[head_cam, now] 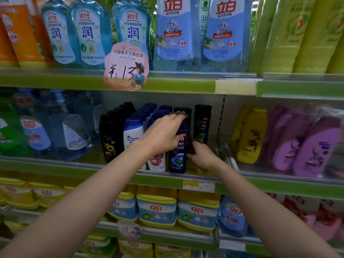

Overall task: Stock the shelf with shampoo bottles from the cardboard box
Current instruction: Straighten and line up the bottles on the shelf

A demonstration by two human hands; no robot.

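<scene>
While the left hand [163, 135] grips the dark blue shampoo bottle [178, 151] at cap and shoulder and the right hand [202, 152] steadies its side, though how far that grip closes cannot be told, the rigid, probably slick and moderately heavy plastic is best held mid-body.

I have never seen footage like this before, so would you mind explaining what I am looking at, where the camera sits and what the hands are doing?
There is no machine here: a person wears one wide-angle camera on the head, so you look forward and down along both bare arms at a shop shelf with green edging.

The left hand lies over the top of a dark blue shampoo bottle standing at the front of the middle shelf. The right hand is at that bottle's lower right side; what its fingers do is hard to see.

Beside it stand white and blue bottles, black bottles and a black Clear bottle. Further right are yellow and purple bottles. The cardboard box is not in view.
</scene>
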